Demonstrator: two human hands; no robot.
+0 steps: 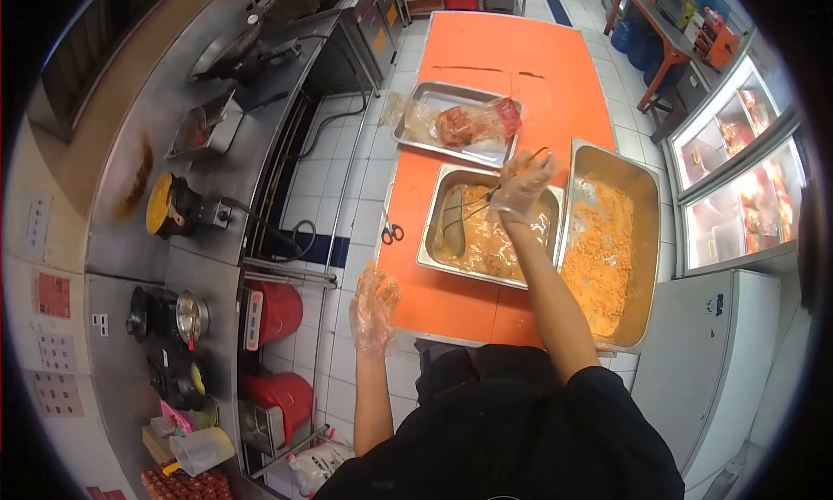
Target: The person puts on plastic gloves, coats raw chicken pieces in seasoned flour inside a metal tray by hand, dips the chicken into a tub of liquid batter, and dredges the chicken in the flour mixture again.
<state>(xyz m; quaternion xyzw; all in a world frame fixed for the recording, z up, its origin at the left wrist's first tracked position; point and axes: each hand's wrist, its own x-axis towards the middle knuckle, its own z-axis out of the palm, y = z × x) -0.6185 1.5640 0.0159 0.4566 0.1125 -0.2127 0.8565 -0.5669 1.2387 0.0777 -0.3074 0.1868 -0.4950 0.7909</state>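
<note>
My right hand, in a clear plastic glove, is closed around thin metal tongs. The tongs reach over a square steel pan of orange-brown liquid with pieces in it. My left hand, also gloved, is held off the table's left edge, fingers loosely apart, with orange bits stuck to the glove. Right of the square pan stands a deep, long steel pan with orange crumbly coating spread over its bottom. Behind is a shallow steel tray bearing a plastic bag of reddish food.
Black-handled scissors lie on the orange table near its left edge. A steel counter with a stove holds a yellow-filled pot and a metal bowl. Red bins sit beneath. A lit display case stands right.
</note>
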